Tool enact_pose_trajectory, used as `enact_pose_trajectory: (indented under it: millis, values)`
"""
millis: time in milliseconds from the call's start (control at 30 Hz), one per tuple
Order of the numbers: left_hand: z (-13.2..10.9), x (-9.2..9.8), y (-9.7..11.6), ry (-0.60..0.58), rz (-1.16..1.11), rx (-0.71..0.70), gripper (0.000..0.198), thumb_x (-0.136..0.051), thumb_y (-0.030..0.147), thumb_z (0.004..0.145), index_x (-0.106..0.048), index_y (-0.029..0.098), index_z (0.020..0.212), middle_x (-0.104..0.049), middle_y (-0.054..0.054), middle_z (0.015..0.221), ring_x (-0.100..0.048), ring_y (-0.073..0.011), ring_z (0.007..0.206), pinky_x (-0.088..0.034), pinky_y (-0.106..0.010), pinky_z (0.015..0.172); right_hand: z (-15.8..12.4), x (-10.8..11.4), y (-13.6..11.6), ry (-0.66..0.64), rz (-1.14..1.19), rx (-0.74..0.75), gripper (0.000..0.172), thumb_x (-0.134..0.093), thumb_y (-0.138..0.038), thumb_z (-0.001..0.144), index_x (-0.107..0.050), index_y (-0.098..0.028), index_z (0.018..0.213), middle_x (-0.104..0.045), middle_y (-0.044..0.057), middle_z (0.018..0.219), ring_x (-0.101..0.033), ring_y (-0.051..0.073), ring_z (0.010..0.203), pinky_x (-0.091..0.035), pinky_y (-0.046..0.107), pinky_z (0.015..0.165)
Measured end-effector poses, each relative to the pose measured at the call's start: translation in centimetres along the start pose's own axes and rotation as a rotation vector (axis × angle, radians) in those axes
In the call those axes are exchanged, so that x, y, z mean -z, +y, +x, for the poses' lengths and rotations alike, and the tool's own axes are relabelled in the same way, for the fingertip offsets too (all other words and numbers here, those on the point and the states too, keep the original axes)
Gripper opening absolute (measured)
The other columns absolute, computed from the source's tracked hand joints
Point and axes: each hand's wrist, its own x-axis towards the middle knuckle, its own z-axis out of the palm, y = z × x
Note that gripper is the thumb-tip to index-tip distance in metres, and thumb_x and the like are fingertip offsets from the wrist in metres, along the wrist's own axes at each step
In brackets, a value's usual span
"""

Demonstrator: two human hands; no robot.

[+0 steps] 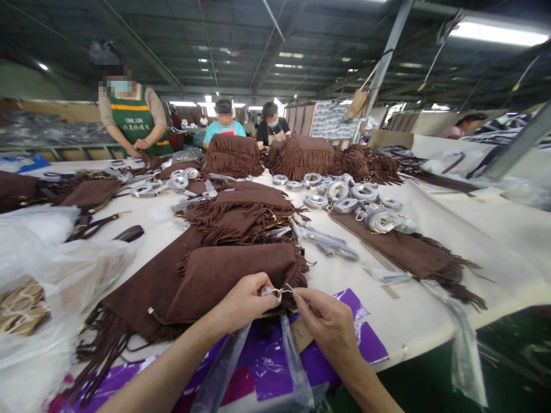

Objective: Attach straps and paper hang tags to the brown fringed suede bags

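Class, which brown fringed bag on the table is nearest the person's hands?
The frontmost bag, just behind the left hand and right hand; the others lie farther back or off to the sides.

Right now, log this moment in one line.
left hand: holding gold ring | right hand: pinching white string | brown fringed bag: by left hand | tan tag: by right hand
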Motion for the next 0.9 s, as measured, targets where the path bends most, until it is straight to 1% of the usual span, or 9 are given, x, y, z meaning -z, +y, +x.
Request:
enact_pose_trajectory:
  millis: [67,167,233,367,600,733,900]
  values:
    - [-0.1,0.0,0.3,-0.005,-0.011,0.009,0.013,-0.058,0.028,0.073,-0.052,0.017,0.076,-0.046,0.007,0.059,-0.039,-0.0084,0.053,-0.027,-0.02,0.05,0.0,-0.2,-0.1,-0.017,-0.051,0.024,0.027,-0.049,-0.028,0.097,-0.073,-0.023,0.086,-0.07,0.002,0.072,-0.064,0.016,0.061,-0.046,0.024,0.058]
    - [-0.1,-0.1,0.4,-0.006,-0.03,0.008,0.014,-0.058,0.029,0.073,-0.051,0.017,0.074,-0.045,0.007,0.058,-0.039,-0.0081,0.052,-0.027,-0.02,0.049,-0.2,-0.3,0.1,-0.04,-0.146,0.097,0.031,-0.046,-0.027,0.098,-0.072,-0.023,0.081,-0.068,0.002,0.068,-0.063,0.016,0.06,-0.044,0.023,0.058]
    - [-0.1,-0.1,0.4,-0.002,-0.038,0.002,0.015,-0.059,0.029,0.072,-0.05,0.017,0.073,-0.045,0.007,0.057,-0.039,-0.0079,0.051,-0.026,-0.02,0.048,-0.5,-0.3,0.3,-0.034,-0.218,0.144,0.031,-0.046,-0.025,0.097,-0.071,-0.023,0.079,-0.067,0.002,0.066,-0.062,0.016,0.059,-0.042,0.024,0.058]
    - [-0.1,-0.3,0.5,0.002,-0.057,0.009,0.014,-0.058,0.028,0.071,-0.049,0.018,0.072,-0.044,0.008,0.055,-0.038,-0.0075,0.05,-0.025,-0.02,0.048,-0.7,-0.1,0.4,0.004,-0.318,0.187,0.03,-0.046,-0.019,0.096,-0.067,-0.022,0.075,-0.065,0.001,0.064,-0.06,0.015,0.059,-0.037,0.026,0.059]
    - [-0.1,-0.4,0.9,0.008,-0.057,0.019,0.015,-0.058,0.028,0.07,-0.048,0.018,0.071,-0.042,0.009,0.055,-0.036,-0.0077,0.049,-0.025,-0.021,0.048,-0.7,-0.5,-0.5,0.068,-0.49,0.281,0.041,-0.042,-0.016,0.096,-0.053,-0.022,0.057,-0.05,-0.002,0.051,-0.048,0.014,0.05,-0.028,0.03,0.055]
    - [-0.1,-0.5,0.7,0.032,0.019,-0.022,0.015,-0.058,0.028,0.071,-0.048,0.018,0.07,-0.043,0.007,0.058,-0.038,-0.0089,0.054,-0.026,-0.021,0.049,-0.7,-0.8,-0.6,0.06,-0.481,0.265,0.041,-0.041,-0.017,0.096,-0.052,-0.022,0.057,-0.049,-0.001,0.053,-0.047,0.014,0.052,-0.026,0.03,0.056]
    - [-0.7,-0.7,0.8,0.044,0.156,-0.085,0.009,-0.056,0.025,0.076,-0.052,0.017,0.073,-0.048,0.005,0.064,-0.043,-0.0107,0.06,-0.029,-0.021,0.053,-0.1,-0.4,-0.3,-0.036,-0.378,0.215,0.037,-0.041,-0.019,0.096,-0.052,-0.021,0.061,-0.052,-0.002,0.055,-0.05,0.012,0.054,-0.025,0.028,0.056]
